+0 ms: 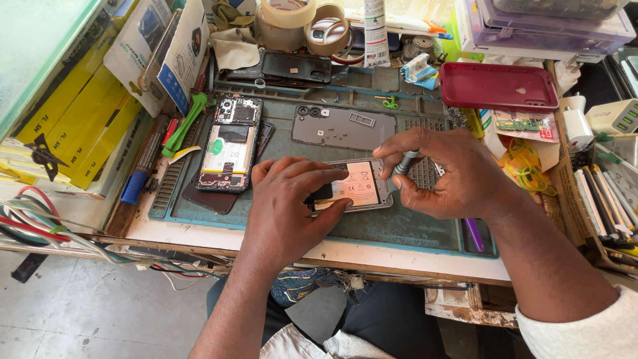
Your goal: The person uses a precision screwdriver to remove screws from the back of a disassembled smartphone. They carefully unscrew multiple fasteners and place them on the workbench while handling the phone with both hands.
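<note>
opened phone (359, 187): left part under left hand (287, 207) | screwdriver (404, 163): tip hidden by right hand (446, 174)

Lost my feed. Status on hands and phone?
Left hand pressing down opened phone. Right hand pinching grey screwdriver at its top edge. Nothing blocking on mat.

Workbench (399, 256): teal repair mat (399, 226) on top. On mat: opened phone (355, 186) centre, second opened phone (231, 143) at 10 o'clock, grey back cover (342, 126) at 12. Red case (498, 86) at 2.
</note>
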